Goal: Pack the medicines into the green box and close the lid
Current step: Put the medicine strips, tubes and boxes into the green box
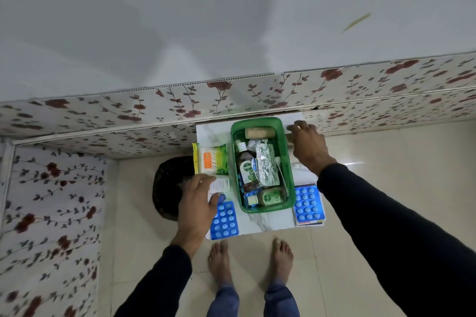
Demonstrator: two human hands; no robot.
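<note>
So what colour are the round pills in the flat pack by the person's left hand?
Light blue pills in a darker blue blister pack, seen in the head view.

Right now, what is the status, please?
Left hand on white carton; right hand at lid. Green box open, part filled. Blue strips still outside.

Small white marble-patterned table (268,221) against floral wall panelling (128,116), red blossoms on dark stems; plain grey wall (180,8) above; cream tiled floor (386,162); dark round object (167,188) on floor just left of table; two bare feet (249,260) near table front
</note>
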